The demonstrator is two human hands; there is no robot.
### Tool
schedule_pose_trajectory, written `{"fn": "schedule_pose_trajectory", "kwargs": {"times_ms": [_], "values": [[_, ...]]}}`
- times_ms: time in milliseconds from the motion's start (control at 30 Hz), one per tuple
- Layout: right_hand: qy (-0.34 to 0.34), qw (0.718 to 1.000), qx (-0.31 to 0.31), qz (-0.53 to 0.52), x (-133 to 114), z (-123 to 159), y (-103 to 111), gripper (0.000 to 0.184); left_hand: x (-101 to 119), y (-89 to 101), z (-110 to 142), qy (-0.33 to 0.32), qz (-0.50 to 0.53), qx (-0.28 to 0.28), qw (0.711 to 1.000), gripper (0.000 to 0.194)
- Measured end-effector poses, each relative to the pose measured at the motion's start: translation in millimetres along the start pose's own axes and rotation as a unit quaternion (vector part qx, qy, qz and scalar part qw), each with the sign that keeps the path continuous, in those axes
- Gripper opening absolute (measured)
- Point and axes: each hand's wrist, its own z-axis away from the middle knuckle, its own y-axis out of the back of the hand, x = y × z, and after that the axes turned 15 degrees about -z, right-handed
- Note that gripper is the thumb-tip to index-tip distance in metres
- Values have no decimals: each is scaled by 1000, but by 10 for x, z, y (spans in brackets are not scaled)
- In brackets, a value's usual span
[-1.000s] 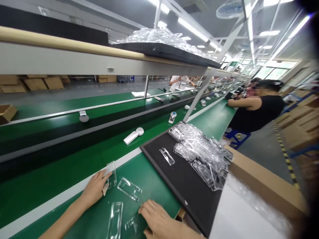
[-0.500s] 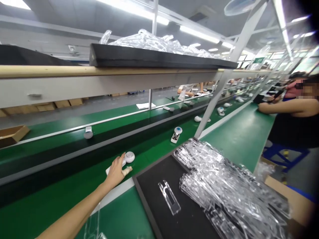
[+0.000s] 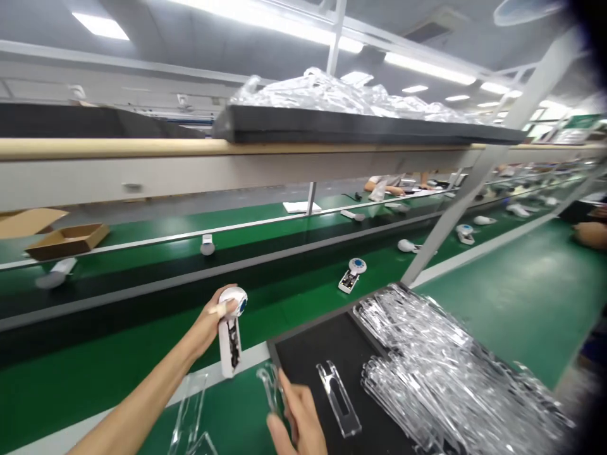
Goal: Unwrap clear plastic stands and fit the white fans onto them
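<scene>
My left hand (image 3: 215, 316) grips a white handheld device (image 3: 230, 354) by its round head, with thumb and fingers around it. The device's body hangs down, its open side showing dark inner parts, and a blue disc shows on the head. My right hand (image 3: 300, 417) is closed on a clear plastic frame (image 3: 270, 387), just right of the device and apart from it. Another clear plastic frame (image 3: 348, 420) lies flat on the black tray (image 3: 303, 347) beside my right hand. More clear pieces (image 3: 187, 404) lie on the green bench below my left forearm.
Many clear frames (image 3: 441, 373) are heaped on the tray's right side. On the green belt lies another open white device (image 3: 351, 275), with several more farther right. A slanted metal post (image 3: 446, 215) rises behind the tray. Overhead, a shelf holds a black tray (image 3: 360, 129) of clear plastic.
My left hand has picked the white device up off the belt and turned it upright, open side showing. My right hand has come into view with a clear frame. The view has swung left.
</scene>
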Motion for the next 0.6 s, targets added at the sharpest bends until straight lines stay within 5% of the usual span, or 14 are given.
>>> {"fn": "schedule_pose_trajectory", "kwargs": {"times_ms": [100, 200, 433, 600], "values": [[85, 996, -6, -7, -404, -179, -439, 49, 153, 196, 468, 48, 328, -4, 943, 62], [119, 991, -37, 45, -718, -187, -796, 49, 236, 348, 808, 78, 472, 3, 878, 69], [99, 986, -77, 110, -853, 212, -1275, 52, 68, 840, 1301, 68, 507, 27, 859, 66], [67, 988, -130, 43, -843, 432, -1467, 49, -170, 987, 1676, 65, 435, 39, 897, 51]]}}
